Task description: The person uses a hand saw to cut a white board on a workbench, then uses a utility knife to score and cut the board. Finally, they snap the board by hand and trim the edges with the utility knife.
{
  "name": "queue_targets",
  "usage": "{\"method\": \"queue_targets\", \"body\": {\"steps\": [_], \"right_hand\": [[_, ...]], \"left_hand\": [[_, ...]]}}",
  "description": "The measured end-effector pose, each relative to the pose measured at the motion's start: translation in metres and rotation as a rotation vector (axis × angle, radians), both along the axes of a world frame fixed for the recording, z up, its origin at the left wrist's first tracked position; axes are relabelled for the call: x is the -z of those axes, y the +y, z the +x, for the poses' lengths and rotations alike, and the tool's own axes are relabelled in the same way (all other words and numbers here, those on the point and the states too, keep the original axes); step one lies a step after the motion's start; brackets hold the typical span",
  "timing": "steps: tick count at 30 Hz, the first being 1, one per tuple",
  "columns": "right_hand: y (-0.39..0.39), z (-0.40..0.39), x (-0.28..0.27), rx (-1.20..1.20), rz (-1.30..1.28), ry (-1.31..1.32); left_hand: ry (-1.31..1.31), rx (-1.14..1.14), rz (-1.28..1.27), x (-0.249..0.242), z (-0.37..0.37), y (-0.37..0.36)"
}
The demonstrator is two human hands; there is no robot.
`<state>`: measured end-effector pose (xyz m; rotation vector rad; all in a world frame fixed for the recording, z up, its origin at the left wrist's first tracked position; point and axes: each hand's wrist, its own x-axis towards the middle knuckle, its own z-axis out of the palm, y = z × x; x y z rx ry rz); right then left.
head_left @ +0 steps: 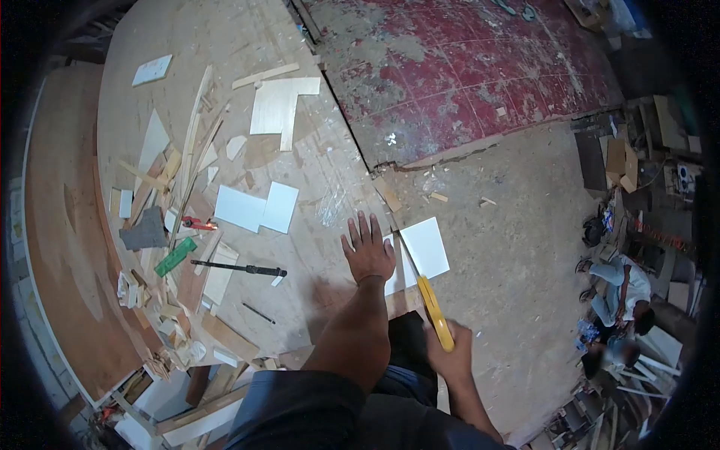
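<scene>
My right hand [451, 351] is wrapped round the yellow handle of a handsaw [435, 315]. The saw's thin blade points away from me and lies along a white board [426, 249], with board showing on both sides of it. My left hand [367, 253] rests with fingers spread on the wooden worktop [322, 255], its thumb side against the left part of the board. The board's right part sticks out past the worktop edge, over the floor. How deep the blade sits in the board cannot be made out.
Left on the worktop lie two white pieces [240, 208], a black bar-like tool [240, 268], a green object [175, 256], a red tool [199, 224] and several wood offcuts [281, 109]. A seated person [628, 292] is at the far right, near stacked clutter. Red worn flooring [465, 75] lies ahead.
</scene>
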<state>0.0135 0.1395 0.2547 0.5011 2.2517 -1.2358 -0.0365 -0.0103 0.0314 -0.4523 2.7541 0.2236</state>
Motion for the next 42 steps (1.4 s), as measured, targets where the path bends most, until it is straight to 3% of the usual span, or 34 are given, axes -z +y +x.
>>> {"method": "queue_targets", "body": {"steps": [3,7,14,19,22,28,29,31,33,36,39,42], "right_hand": [[-0.021,-0.022,0.082,-0.017,-0.085,0.161],[-0.03,-0.028,0.091,-0.029,-0.117,0.154],[0.003,0.019,-0.011,0.052,-0.004,-0.037],[-0.029,-0.029,0.084,-0.027,-0.043,0.19],[-0.024,-0.027,0.074,-0.046,-0.059,0.101],[-0.003,0.008,-0.03,0.024,0.031,-0.061],[-0.01,0.003,-0.025,0.012,0.087,-0.072],[0.0,0.008,0.037,0.01,0.236,0.103],[-0.011,-0.026,0.07,-0.017,0.019,0.074],[-0.014,-0.033,0.075,0.015,-0.072,0.049],[-0.011,0.001,0.043,-0.052,0.037,0.091],[-0.008,0.017,-0.029,-0.028,0.03,0.023]], "left_hand": [[-0.027,-0.005,0.011,-0.003,0.001,-0.001],[-0.025,-0.002,0.015,-0.003,-0.001,-0.003],[-0.049,-0.001,0.035,-0.004,-0.001,-0.004],[-0.009,-0.005,0.076,-0.004,0.001,-0.005],[0.008,-0.01,0.08,-0.005,0.002,-0.005],[-0.025,-0.012,0.089,-0.004,0.0,-0.006],[-0.024,-0.012,0.094,-0.003,-0.002,-0.006],[-0.014,-0.012,0.084,-0.003,0.001,-0.006],[-0.018,-0.007,0.083,-0.005,0.0,-0.005],[-0.033,-0.013,0.072,-0.006,0.002,-0.007],[0.014,-0.022,0.073,-0.009,-0.008,-0.005],[-0.001,-0.006,0.042,-0.008,0.003,-0.005]]}}
